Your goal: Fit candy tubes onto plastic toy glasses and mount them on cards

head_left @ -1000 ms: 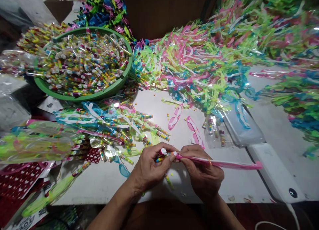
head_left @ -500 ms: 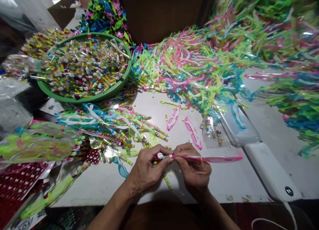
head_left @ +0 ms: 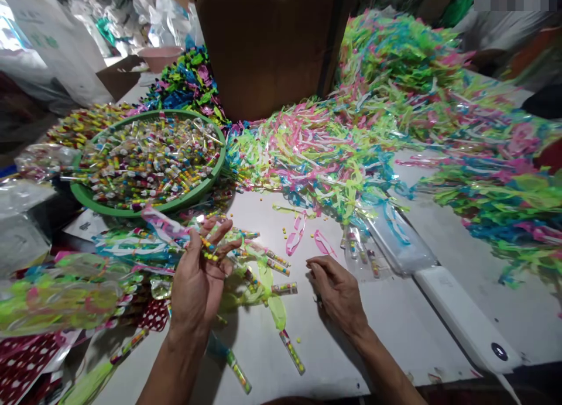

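Observation:
My left hand [head_left: 199, 282] is raised over the pile on the left, palm up with its fingers spread. Across its thumb and fingers lie pink toy glasses [head_left: 164, 226] and a clear tube of coloured candy beads [head_left: 209, 248], loosely and without a closed grip. My right hand [head_left: 340, 294] is low over the white table, its fingers curled and pressed together; their underside is hidden. Beneath and beside my left hand lie several toy glasses with candy tubes, among them lime green glasses [head_left: 276, 311] with a tube [head_left: 292, 352] pointing towards me.
A green basket [head_left: 222, 171] full of candy tubes stands at the back left. Heaped toy glasses [head_left: 316, 141] spread across the back and right, before a cardboard box [head_left: 272, 54]. A white power bank [head_left: 465, 317] with a cable and a clear plastic case [head_left: 404, 241] lie on the right.
My hands have moved apart. The left carried the pink glasses and candy tube leftwards and spread its fingers; the right let go of the glasses. The view has tilted upwards.

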Demonstrator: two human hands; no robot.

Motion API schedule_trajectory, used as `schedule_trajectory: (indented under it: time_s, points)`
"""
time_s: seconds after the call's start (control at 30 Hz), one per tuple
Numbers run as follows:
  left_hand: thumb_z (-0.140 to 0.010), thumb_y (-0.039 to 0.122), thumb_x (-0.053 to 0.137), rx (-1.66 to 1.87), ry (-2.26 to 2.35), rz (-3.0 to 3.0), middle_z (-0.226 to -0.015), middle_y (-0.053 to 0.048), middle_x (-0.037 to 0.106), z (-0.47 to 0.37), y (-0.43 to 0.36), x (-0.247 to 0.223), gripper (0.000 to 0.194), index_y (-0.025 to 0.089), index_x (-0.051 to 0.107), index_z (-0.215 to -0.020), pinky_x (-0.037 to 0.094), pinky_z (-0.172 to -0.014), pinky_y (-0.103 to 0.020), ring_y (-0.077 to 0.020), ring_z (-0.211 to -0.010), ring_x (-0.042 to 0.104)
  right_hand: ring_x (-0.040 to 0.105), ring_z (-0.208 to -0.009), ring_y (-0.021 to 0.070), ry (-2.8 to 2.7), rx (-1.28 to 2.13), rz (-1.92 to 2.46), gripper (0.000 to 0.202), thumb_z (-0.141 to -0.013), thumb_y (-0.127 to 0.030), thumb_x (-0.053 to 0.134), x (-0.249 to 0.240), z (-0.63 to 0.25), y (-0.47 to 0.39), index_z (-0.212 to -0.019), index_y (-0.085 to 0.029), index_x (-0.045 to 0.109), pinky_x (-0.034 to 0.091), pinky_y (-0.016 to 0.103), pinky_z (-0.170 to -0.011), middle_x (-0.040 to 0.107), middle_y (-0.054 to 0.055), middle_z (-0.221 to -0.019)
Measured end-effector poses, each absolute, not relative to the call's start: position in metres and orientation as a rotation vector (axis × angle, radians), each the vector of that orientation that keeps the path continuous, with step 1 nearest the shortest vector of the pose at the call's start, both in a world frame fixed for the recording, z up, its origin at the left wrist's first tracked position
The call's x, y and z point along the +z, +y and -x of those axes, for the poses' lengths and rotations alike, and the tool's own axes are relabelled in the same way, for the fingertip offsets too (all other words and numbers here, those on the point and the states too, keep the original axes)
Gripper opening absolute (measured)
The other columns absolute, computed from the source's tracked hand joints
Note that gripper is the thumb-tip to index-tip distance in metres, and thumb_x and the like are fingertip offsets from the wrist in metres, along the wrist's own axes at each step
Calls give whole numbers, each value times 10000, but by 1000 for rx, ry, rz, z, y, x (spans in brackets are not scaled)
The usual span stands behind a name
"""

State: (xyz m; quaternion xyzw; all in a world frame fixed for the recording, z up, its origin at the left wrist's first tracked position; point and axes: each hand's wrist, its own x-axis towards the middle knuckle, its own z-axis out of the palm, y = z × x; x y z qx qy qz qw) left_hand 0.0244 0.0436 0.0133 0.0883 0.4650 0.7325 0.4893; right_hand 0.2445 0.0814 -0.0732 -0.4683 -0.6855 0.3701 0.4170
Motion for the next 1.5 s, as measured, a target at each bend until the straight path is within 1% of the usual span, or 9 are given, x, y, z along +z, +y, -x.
schedule_trajectory:
  time_s: [0.13,0.33,0.47,0.7,0.9,1.03,1.1,1.27,1.5]
  points:
    - [-990,274,338,1510,1120,-153,-1130,-161,675,-16,43,3,318,122,587,-1117,468,-355,-168,-224,-744,716,600,-800,231,-2006,576,1171,165,-932,-170,456,-79,-253,109,-921,-168,621,478,362,-704,638,85,-862]
    - [-996,245,293,1447,1072,-83,-1140,-191,667,-10,43,10,331,103,592,-998,482,-335,-171,-222,-694,721,456,-1163,314,-2604,204,745,175,-946,-177,511,-75,-241,149,-1080,-204,620,347,503,-949,597,103,-1234]
    - [-992,184,284,1441,1079,109,-1002,-163,704,-12,34,13,328,121,543,-802,486,-346,-140,-181,-642,714,496,-1016,264,-2740,177,646,168,-972,-143,456,-85,-226,161,-991,-169,621,346,448,-917,649,99,-1050]
    - [-991,178,302,1373,1070,202,-892,-121,699,-24,18,6,302,90,581,-913,512,-357,-143,-194,-671,721,462,-771,224,-2840,215,603,197,-920,-57,420,-78,-213,165,-842,-136,583,399,344,-730,586,105,-858]
    - [-968,148,359,1350,1145,166,-1204,-172,630,-36,-2,8,271,77,603,-1062,511,-338,-183,-180,-623,709,491,-917,281,-2879,181,703,154,-817,-103,557,-61,-220,161,-961,-136,602,395,428,-825,598,144,-1011]
    - [-964,174,381,1368,1152,105,-1332,-157,553,-44,-11,6,273,108,614,-1090,508,-367,-184,-185,-693,712,534,-808,232,-2960,231,638,204,-751,4,520,-63,-223,163,-841,-150,619,446,349,-722,615,113,-910]
    - [-958,184,396,1392,1163,48,-1343,-144,544,-45,-15,4,272,128,613,-1112,501,-381,-189,-170,-674,699,556,-878,221,-2959,251,618,277,-771,31,465,-60,-228,168,-915,-147,622,470,322,-733,618,116,-975]
    - [-884,298,597,1336,1192,-168,-960,-86,678,-55,-24,-12,261,122,633,-1075,454,-444,-169,-70,-502,556,490,-1127,276,-2987,225,516,442,-725,26,491,-48,-245,175,-1120,-145,591,414,452,-950,590,133,-1180]
    - [-846,414,632,1202,1237,-448,-549,38,502,-75,2,-31,337,127,649,-1020,339,-507,-184,-76,-505,418,520,-1013,288,-2977,104,503,239,-864,-48,501,-73,-251,171,-1041,-155,621,418,461,-860,630,127,-1036]
